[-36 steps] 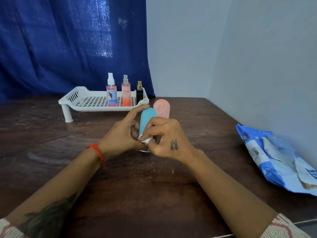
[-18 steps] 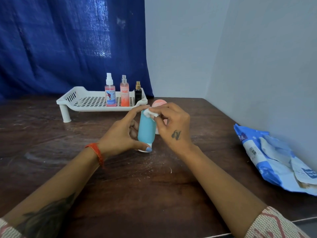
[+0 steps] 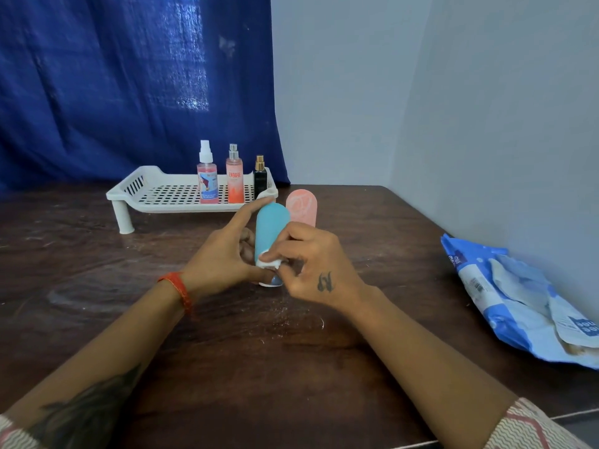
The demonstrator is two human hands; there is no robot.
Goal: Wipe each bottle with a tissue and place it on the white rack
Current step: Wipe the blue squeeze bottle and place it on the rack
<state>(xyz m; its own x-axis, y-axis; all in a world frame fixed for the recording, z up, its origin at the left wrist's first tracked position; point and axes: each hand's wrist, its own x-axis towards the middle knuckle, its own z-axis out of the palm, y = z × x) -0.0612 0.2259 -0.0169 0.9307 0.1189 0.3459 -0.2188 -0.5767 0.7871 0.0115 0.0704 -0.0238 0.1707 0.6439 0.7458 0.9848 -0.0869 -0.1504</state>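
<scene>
A light blue bottle (image 3: 271, 225) stands cap-down on the brown table (image 3: 227, 351). My left hand (image 3: 223, 257) holds it, forefinger up along its left side and thumb near its base. My right hand (image 3: 311, 264) pinches a small white tissue (image 3: 268, 262) against the bottle's lower front. A pink bottle (image 3: 302, 205) stands just behind the blue one. The white rack (image 3: 162, 192) stands farther back with three bottles at its right end: a pink spray bottle (image 3: 206, 179), an orange-pink one (image 3: 234, 183) and a small black one (image 3: 260, 179).
A blue and white tissue pack (image 3: 518, 303) lies on the table's right side against the grey wall. A blue curtain (image 3: 129, 92) hangs behind the rack. The left part of the rack holds nothing.
My right hand went with the tissue from the bottle's base up to its top, then came back down to its lower front. My left hand stayed on the bottle.
</scene>
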